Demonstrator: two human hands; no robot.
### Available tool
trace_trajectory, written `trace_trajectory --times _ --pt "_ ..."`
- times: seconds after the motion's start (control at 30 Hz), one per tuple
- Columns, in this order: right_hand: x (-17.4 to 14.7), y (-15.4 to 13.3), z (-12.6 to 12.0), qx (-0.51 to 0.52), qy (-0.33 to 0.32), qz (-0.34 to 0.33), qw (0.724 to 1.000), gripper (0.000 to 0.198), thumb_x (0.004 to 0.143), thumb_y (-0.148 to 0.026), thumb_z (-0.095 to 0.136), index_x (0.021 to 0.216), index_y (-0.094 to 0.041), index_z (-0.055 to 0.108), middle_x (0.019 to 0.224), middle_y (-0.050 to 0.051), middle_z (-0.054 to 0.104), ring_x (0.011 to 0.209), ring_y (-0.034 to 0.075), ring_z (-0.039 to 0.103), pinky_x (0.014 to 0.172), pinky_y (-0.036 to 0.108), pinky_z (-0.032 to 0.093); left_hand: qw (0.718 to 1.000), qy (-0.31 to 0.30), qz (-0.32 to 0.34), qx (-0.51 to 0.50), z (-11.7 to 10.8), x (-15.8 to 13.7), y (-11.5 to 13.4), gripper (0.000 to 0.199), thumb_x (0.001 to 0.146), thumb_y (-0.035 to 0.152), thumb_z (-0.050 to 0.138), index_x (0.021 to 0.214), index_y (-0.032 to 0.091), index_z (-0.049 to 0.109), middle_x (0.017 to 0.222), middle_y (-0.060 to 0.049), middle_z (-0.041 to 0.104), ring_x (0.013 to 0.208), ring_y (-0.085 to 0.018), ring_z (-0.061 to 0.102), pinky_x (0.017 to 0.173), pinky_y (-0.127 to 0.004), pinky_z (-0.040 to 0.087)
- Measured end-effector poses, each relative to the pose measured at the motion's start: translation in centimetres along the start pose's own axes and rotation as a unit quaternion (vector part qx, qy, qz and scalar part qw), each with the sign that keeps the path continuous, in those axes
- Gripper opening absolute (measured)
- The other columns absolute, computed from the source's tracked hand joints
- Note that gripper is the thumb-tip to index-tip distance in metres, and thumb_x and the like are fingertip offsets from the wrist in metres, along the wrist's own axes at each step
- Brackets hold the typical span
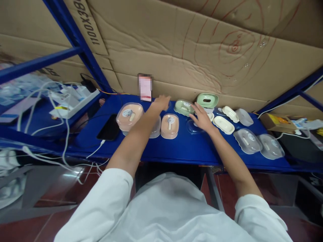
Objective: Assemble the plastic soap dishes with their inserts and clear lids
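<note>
Two bare hands are seen extended over the blue surface [181, 148] in the head view. Left hand [161, 102] is laid flat, fingers apart, beside a clear plastic lid [169, 105] at the back. Right hand [202, 117] rests spread, gripping nothing, on a transparent oval lid [193, 127], near the pale green lidded soap box [184, 107]. A peach oval box [170, 126] sits between the forearms.

both hands — left hand [161, 102], right hand [201, 117] — over soap boxes [170, 126].
</note>
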State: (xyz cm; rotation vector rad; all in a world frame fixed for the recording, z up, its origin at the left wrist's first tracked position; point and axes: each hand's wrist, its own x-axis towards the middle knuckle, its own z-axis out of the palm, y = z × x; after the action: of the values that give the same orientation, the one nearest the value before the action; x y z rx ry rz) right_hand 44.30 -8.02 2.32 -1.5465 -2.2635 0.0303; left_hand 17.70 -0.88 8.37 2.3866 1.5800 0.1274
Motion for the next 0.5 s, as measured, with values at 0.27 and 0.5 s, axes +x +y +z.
trace_trajectory --times 0.27,0.5 --pt "-12.5 0.3 -2.3 -0.052 -0.064 -0.047 0.995 0.063 0.107 -0.062 0.049 0.163 -0.033 0.047 0.164 0.011 0.052 0.15 0.038 0.048 0.113 0.061 0.047 0.996 -0.051 -0.059 0.038 1.2 4.4 -1.9 0.097 0.068 0.052 0.092 0.15 0.019 0.054 0.152 -0.023 0.059 0.152 -0.05 0.035 0.121 -0.073 0.022" --pt "-10.6 -0.4 0.6 -0.115 -0.039 -0.025 0.992 0.06 0.108 -0.054 0.049 0.163 -0.031 0.048 0.159 0.013 0.057 0.138 0.04 0.051 0.106 0.058 0.046 0.995 -0.072 -0.068 -0.006 0.5 3.7 -1.0 0.107 0.075 0.053 0.086 0.163 0.02 0.035 0.162 -0.023 0.046 0.13 -0.036 0.062 0.104 -0.046 0.052"
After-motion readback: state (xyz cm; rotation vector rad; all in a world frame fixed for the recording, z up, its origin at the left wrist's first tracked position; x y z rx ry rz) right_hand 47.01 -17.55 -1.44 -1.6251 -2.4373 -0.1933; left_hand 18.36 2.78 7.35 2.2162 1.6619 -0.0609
